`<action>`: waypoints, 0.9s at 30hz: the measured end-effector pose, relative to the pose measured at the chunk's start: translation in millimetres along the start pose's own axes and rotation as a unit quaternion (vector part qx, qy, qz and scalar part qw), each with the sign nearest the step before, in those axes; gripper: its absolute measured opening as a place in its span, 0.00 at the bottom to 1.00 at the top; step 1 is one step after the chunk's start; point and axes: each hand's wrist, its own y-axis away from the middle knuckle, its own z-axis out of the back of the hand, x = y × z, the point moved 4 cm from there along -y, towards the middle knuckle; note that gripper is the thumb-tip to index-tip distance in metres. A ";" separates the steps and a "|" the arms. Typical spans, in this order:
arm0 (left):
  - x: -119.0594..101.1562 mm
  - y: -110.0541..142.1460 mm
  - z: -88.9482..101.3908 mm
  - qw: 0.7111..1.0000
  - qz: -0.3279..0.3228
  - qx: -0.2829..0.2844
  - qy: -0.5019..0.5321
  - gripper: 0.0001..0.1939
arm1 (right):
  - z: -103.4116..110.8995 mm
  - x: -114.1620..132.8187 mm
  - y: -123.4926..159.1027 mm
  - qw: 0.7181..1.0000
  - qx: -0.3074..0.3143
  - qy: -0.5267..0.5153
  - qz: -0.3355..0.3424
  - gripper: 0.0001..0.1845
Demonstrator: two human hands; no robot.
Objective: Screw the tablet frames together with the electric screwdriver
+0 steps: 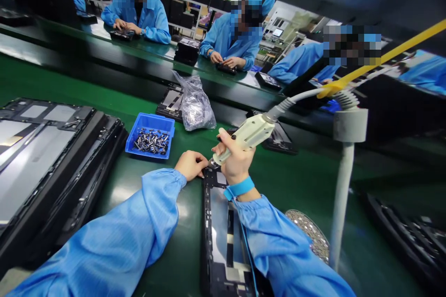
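My right hand [237, 158] is shut on a cream electric screwdriver [245, 135], and its grey cable runs up and to the right. The driver's metal tip is angled down at the top end of a black tablet frame [223, 236] lying lengthwise on the green bench. My left hand [190, 165] lies on that frame's top left corner, with its fingers curled at the edge, close to the tip. The point where the tip meets the frame is too small to make out. A blue strap [239, 187] circles my right wrist.
A blue bin [149, 135] of screws and a plastic bag [194, 106] stand ahead. Black frames are stacked at left [45, 162]. A white post [343, 185] rises at right beside a round screw dish [310, 234]. Several co-workers [237, 37] in blue work across the bench.
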 end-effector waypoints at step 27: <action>-24.4 23.9 -4.7 0.997 0.017 -0.070 -0.029 0.05 | 64.2 67.3 -20.5 0.987 -0.134 -0.011 0.086 0.24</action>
